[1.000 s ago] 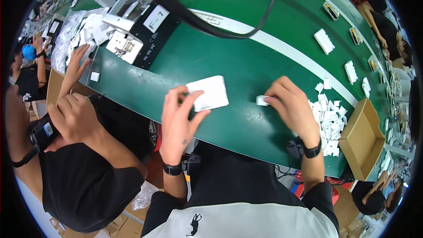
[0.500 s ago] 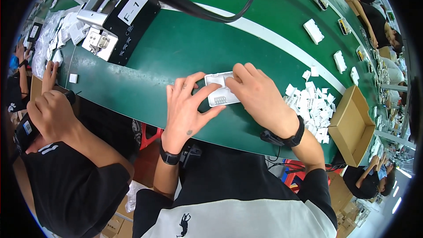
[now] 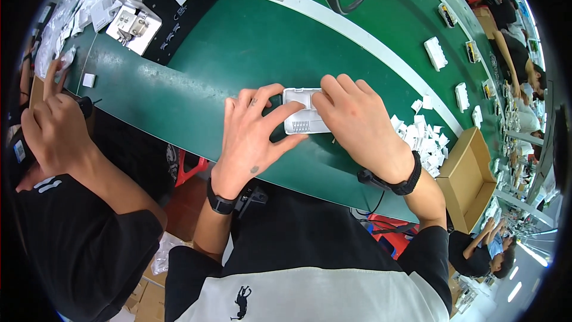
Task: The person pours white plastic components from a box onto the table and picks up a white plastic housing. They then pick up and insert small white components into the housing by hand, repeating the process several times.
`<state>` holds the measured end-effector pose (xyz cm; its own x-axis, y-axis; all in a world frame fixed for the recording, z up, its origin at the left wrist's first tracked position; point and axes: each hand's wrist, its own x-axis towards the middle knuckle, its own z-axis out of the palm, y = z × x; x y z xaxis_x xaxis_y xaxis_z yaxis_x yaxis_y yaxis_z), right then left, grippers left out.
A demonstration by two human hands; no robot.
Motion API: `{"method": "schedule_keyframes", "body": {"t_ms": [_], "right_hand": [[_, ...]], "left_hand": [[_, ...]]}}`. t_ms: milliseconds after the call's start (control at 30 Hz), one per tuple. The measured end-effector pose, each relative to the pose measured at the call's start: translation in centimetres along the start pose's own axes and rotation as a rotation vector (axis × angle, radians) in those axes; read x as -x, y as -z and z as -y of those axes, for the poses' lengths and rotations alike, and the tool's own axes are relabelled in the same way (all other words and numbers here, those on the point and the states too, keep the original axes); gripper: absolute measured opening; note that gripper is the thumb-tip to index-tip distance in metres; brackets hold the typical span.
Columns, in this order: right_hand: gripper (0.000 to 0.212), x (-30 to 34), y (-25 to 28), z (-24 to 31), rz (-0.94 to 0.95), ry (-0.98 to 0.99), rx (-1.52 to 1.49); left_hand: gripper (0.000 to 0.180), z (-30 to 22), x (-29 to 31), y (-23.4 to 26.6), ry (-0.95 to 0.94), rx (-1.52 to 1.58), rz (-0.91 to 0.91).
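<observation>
Where both hands meet over the green bench (image 3: 256,42), one item in hand: plastic case (image 3: 311,121), white, shallow, open side up, longer than wide, with a raised rim and a block of fine dark lines near its lower left corner. Location: front part of the bench, before the person's body; whether it rests on the surface or is slightly raised cannot be told.

Left hand (image 3: 245,134): gripping the case's left end, index finger reaching over the recess, thumb along the near edge.

Right hand (image 3: 360,122): fingers bent and drawn together at the case's right end, covering it; whether a small part sits between the fingertips cannot be told.

Handling, as judged: light weight; stiff shell, thin at the walls; smooth face, likely a little slippery under dry fingers; small rim tabs probably the most fragile feature. Best hold: opposite long edges near one end, thumb against finger, gentle pressure, recess left free, tabs not squeezed.

Nearby, right: heap of small white pieces (image 3: 423,140), loosely piled; cardboard box (image 3: 471,170), brown, open, tilted beside the heap.

Nearby, left: machine (image 3: 193,6), black and silver; small white block (image 3: 89,80), alone near the bench's edge.
</observation>
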<state>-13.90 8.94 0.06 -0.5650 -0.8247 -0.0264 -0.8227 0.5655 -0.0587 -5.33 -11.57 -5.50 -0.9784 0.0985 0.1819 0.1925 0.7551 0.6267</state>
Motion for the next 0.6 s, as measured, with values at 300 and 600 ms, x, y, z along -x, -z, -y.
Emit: {"method": "schedule_keyframes", "body": {"t_ms": [300, 600], "right_hand": [[0.016, -2.6, 0.2, -0.8, 0.125, 0.067, -0.183], [0.015, -4.5, 0.1, 0.8, 0.184, -0.001, -0.192]], "left_hand": [[0.043, 1.4, 0.0, 0.6, -0.007, 0.022, 0.002], [0.046, 3.0, -0.2, 1.8, -0.026, 0.059, 0.043]]}}
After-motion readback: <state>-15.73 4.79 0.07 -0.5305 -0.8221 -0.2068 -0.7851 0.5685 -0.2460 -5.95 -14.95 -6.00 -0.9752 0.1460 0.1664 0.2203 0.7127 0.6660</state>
